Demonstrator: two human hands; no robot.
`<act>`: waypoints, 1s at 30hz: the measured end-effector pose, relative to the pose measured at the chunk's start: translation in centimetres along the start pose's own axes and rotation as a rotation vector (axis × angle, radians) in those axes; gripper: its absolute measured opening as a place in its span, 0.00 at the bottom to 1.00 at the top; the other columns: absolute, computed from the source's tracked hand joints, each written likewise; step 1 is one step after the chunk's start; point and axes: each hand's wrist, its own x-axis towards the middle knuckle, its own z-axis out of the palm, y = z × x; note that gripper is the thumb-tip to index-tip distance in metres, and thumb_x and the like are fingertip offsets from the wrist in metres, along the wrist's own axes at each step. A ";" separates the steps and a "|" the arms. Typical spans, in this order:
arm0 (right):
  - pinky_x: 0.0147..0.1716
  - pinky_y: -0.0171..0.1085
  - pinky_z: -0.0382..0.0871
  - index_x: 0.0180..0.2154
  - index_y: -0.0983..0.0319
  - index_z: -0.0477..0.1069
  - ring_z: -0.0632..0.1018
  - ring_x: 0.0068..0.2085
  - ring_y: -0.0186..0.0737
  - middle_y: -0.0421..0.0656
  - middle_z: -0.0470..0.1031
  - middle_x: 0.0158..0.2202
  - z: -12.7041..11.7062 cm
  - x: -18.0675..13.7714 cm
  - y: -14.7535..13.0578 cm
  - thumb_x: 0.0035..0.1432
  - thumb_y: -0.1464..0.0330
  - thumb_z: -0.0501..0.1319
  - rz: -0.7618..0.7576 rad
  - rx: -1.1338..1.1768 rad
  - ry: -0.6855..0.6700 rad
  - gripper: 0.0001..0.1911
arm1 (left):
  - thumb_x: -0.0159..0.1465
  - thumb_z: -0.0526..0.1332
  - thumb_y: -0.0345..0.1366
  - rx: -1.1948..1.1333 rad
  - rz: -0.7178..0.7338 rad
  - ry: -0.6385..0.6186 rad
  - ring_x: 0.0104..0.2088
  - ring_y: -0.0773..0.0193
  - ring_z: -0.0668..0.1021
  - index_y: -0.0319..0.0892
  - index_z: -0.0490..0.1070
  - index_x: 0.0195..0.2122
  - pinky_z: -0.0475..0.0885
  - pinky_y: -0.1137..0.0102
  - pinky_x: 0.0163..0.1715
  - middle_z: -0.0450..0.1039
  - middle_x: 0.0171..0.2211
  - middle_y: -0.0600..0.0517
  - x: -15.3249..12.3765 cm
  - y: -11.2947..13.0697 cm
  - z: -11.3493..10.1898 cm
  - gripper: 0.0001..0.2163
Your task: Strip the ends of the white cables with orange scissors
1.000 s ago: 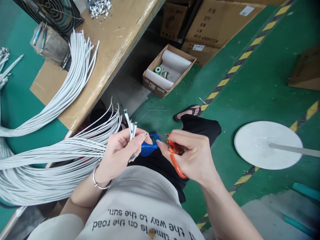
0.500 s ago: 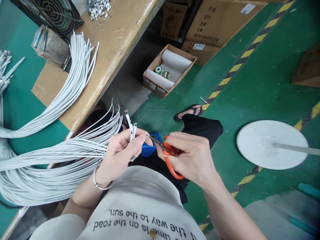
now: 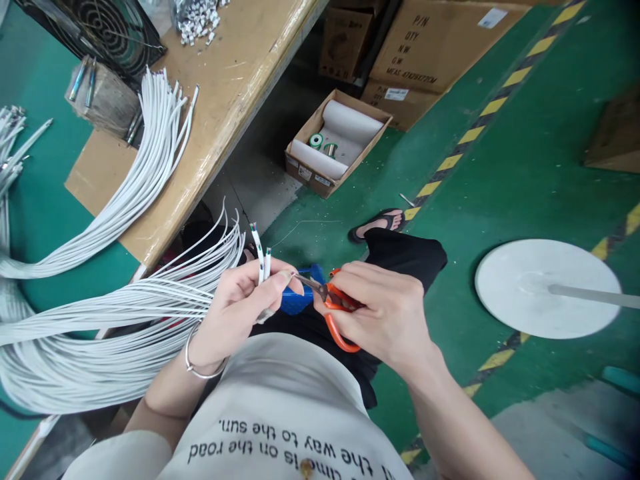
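Observation:
Several white cables (image 3: pixel 259 250) are gripped in my left hand (image 3: pixel 247 291), their cut ends with tiny coloured wires sticking up past the fingers. Thumb and forefinger pinch one small end at the hand's right side. My right hand (image 3: pixel 377 303) is closed round orange-handled scissors (image 3: pixel 344 333), whose blades point left and meet that pinched end. Whether the blades touch the wire is too small to tell. From my left hand the long white cable bundle (image 3: pixel 125 313) runs back to the left over the table edge.
Another white cable bundle (image 3: pixel 145 160) lies on the table (image 3: pixel 240 60), near a black fan (image 3: pixel 107 33) and small white pieces (image 3: pixel 196 20). Below are a blue basket (image 3: pixel 300 300), an open carton (image 3: pixel 327 187) with solder spools, stacked cartons (image 3: pixel 425 47) and a round white stool (image 3: pixel 530 313).
The scissors and my right hand have shifted very slightly, and the handles sit a little closer together. Fewer cable ends show above my left fingers.

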 end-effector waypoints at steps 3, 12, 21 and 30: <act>0.22 0.35 0.55 0.21 0.58 0.53 0.59 0.22 0.32 0.35 0.57 0.19 0.0 -0.1 0.2 0.60 0.75 0.62 -0.029 -0.029 0.012 0.22 | 0.69 0.69 0.43 -0.017 0.012 0.009 0.21 0.72 0.62 0.43 0.84 0.38 0.54 0.72 0.19 0.79 0.29 0.50 0.0 0.1 0.2 0.10; 0.21 0.35 0.53 0.20 0.59 0.52 0.57 0.22 0.31 0.34 0.55 0.18 0.2 -0.2 0.3 0.61 0.74 0.62 -0.033 -0.004 0.016 0.23 | 0.70 0.68 0.44 0.024 0.028 -0.010 0.22 0.72 0.63 0.43 0.84 0.37 0.57 0.73 0.20 0.78 0.27 0.51 0.0 0.1 0.3 0.11; 0.20 0.35 0.48 0.20 0.59 0.52 0.54 0.21 0.28 0.33 0.54 0.18 1.8 -0.7 -0.6 0.59 0.78 0.62 0.038 0.099 0.111 0.23 | 0.71 0.68 0.42 0.032 0.086 -0.025 0.22 0.72 0.63 0.43 0.84 0.37 0.56 0.73 0.20 0.79 0.30 0.51 -0.1 0.2 0.2 0.09; 0.17 0.35 0.51 0.14 0.59 0.57 0.58 0.16 0.29 0.33 0.55 0.13 2.0 0.1 1.1 0.62 0.72 0.62 0.469 0.509 0.661 0.25 | 0.73 0.65 0.41 0.072 0.049 -0.053 0.20 0.73 0.55 0.43 0.84 0.37 0.47 0.71 0.20 0.59 0.19 0.59 -0.7 -0.5 -0.1 0.11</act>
